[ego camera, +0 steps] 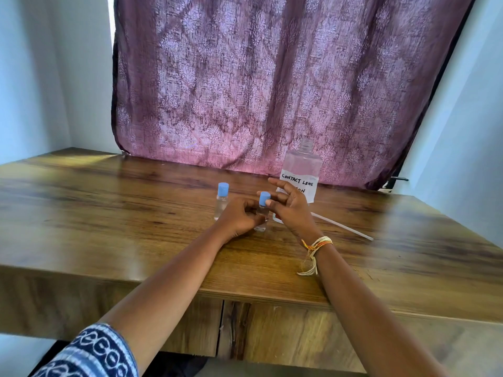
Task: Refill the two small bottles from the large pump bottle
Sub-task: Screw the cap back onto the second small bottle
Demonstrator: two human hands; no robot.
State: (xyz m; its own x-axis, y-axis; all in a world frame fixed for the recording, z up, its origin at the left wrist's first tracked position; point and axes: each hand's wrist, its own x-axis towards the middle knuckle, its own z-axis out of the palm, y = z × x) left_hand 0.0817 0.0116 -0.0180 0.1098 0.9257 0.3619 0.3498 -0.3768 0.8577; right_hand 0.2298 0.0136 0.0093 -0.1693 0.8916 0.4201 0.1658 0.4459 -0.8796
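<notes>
Two small clear bottles with blue caps stand on the wooden table (pixel 109 213). The left small bottle (pixel 221 202) stands free. My left hand (pixel 239 217) grips the body of the right small bottle (pixel 261 221). My right hand (pixel 292 208) pinches that bottle's blue cap (pixel 264 198) with thumb and a finger, the other fingers spread. Behind my right hand stands the large clear bottle (pixel 302 164), its neck uncapped, with a handwritten "CONTACT LENS" label.
A thin white tube (pixel 343 226), probably the pump's dip tube, lies on the table right of my right hand. A purple patterned curtain (pixel 258 85) hangs behind the table. The table's front edge runs below my forearms.
</notes>
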